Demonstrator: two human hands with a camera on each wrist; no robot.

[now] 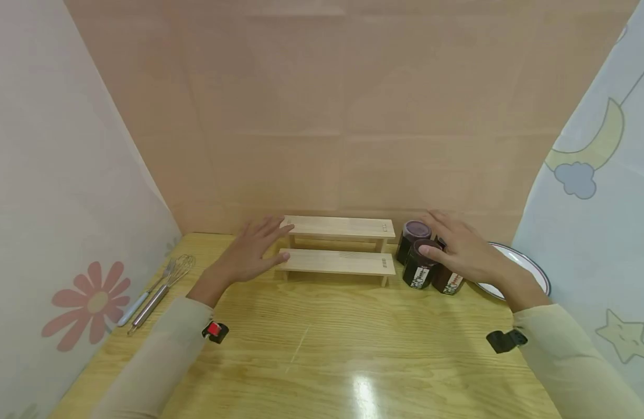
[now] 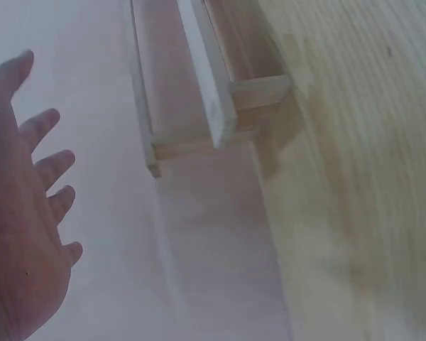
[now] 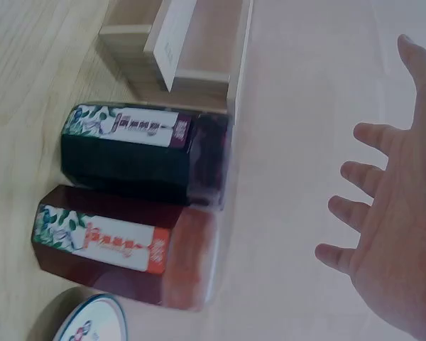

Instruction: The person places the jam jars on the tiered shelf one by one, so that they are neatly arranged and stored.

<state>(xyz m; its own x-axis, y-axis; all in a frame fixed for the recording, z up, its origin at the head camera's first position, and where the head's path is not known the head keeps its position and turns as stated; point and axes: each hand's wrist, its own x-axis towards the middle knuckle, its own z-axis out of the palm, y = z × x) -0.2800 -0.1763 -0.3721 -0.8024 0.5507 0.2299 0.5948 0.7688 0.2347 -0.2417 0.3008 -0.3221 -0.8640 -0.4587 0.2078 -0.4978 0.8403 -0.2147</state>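
Observation:
A two-tier wooden rack (image 1: 338, 262) stands against the back wall. My left hand (image 1: 251, 253) hovers by its left end with fingers spread, holding nothing; in the left wrist view that hand (image 2: 21, 213) is apart from the rack (image 2: 220, 114). To the rack's right are several dark jam jars (image 1: 420, 273) with printed labels. My right hand (image 1: 466, 250) is stretched above them, partly hiding the rear ones. From the right wrist, a purple-labelled jar (image 3: 128, 160) and a red-labelled jar (image 3: 106, 241) show beside each other, clear of the extended fingers (image 3: 358, 213).
A white plate with a dark rim (image 1: 534, 273) lies at the right, partly behind my right forearm. On the left side of the wooden table (image 1: 322, 349) lie a whisk (image 1: 151, 308) and a fork with a light blue handle (image 1: 134, 308). Patterned cloth walls flank both sides.

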